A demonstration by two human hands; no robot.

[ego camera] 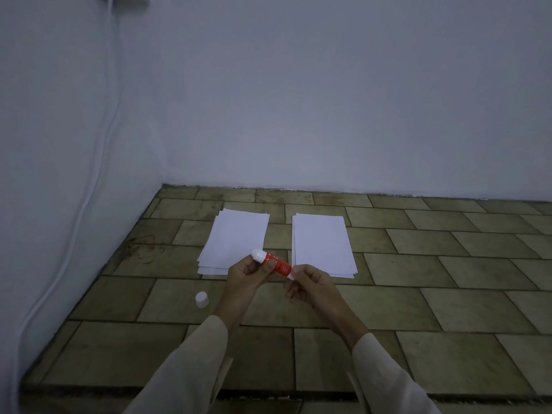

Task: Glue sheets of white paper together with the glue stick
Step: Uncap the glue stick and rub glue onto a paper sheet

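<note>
A red glue stick (276, 262) with its white tip bared is held slantwise above the tiled floor, between both hands. My left hand (249, 273) grips its upper body near the white tip. My right hand (306, 283) pinches its lower white end. The white cap (201, 299) stands alone on a tile to the left of my left hand. Two stacks of white paper lie beyond the hands: the left stack (236, 239), slightly fanned, and the right stack (322, 243).
The stone-tiled floor (418, 264) runs to a white wall at the back and another on the left. A white cable (89, 186) hangs down the left wall. A dark step edge (179, 389) crosses near my sleeves.
</note>
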